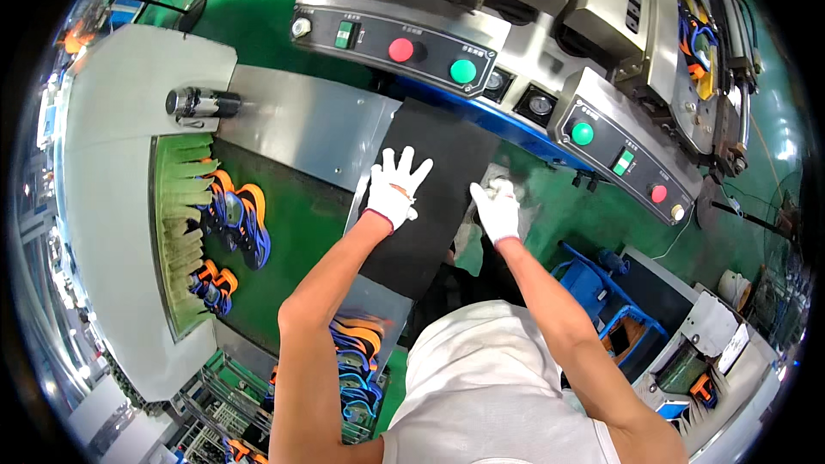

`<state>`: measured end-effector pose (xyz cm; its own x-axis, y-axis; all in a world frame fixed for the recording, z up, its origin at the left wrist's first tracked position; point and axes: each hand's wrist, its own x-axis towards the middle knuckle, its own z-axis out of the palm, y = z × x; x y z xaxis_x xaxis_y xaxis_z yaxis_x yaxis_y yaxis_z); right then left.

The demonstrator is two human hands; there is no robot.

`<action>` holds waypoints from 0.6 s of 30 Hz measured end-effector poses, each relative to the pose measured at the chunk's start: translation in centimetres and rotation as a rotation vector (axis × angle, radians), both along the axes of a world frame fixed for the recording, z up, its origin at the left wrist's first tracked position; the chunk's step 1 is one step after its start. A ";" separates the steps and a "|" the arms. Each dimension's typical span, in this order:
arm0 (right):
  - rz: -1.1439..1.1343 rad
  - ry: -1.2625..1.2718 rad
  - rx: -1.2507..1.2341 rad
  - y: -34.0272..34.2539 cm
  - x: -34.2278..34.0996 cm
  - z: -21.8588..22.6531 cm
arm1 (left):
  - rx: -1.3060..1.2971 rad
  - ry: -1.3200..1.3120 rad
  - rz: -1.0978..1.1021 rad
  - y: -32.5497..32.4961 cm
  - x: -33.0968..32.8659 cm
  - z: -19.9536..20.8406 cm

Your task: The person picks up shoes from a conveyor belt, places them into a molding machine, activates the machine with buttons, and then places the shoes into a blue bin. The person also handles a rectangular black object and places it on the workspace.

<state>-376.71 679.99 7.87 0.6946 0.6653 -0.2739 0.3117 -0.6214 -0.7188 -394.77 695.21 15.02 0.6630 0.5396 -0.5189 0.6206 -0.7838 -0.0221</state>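
Note:
My left hand [394,192], in a white glove, lies with its fingers spread on a long black mat [447,155]. A small orange patch shows on the glove; I cannot tell what it is. At the mat's right edge is my right hand [496,210], also gloved in white, with the thumb stretched out and the fingers curled. Something whitish and crumpled shows at those fingers, too unclear to name. A pale, see-through patch [525,211] surrounds that hand, perhaps thin plastic.
Ahead stands a machine with control panels [400,43] bearing red and green buttons. Left, blue-and-orange shoes [249,228] lie on a green conveyor belt [296,266] by a bristle-curtained opening [176,241]. A flask [203,103] rests on the metal ledge. Shoe parts [357,361] lie near my left arm; a blue crate [593,288] stands right.

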 end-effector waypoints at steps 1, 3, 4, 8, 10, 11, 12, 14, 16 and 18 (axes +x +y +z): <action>-0.004 0.246 -0.018 -1.7 -0.1 0.6 | 0.009 0.011 0.005 0.2 0.0 0.1; 0.391 0.212 -0.294 -6.2 -0.2 0.6 | 0.021 0.043 0.006 0.6 0.5 0.5; 0.635 0.213 -0.449 -8.2 -0.2 0.0 | 0.014 0.062 -0.003 0.9 0.9 0.4; 1.105 0.539 -0.457 -12.7 1.3 -1.9 | 0.000 0.059 0.055 1.6 0.7 -0.6; 1.111 0.505 -0.363 -13.4 3.5 -1.4 | 0.002 0.110 0.048 1.7 0.8 -1.1; 0.968 0.617 -0.322 -13.5 4.4 -1.0 | -0.022 0.168 0.063 1.9 1.5 -0.7; 0.951 0.546 -0.220 -13.9 5.6 -0.8 | -0.001 0.152 0.049 1.7 1.5 -1.3; 0.792 0.544 -0.103 -13.9 7.4 0.1 | 0.011 0.177 0.052 1.6 1.7 -1.3; 0.619 0.688 -0.121 -13.9 10.3 5.1 | 0.010 0.181 0.058 1.3 1.6 -1.4; 0.628 0.579 -0.054 -15.4 11.8 7.5 | 0.009 0.176 0.060 1.3 2.0 -1.2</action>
<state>-364.89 664.61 15.33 -0.0571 0.8559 -0.5140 0.2023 -0.4942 -0.8455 -392.77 696.54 13.83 0.5285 0.5809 -0.6191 0.6522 -0.7446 -0.1420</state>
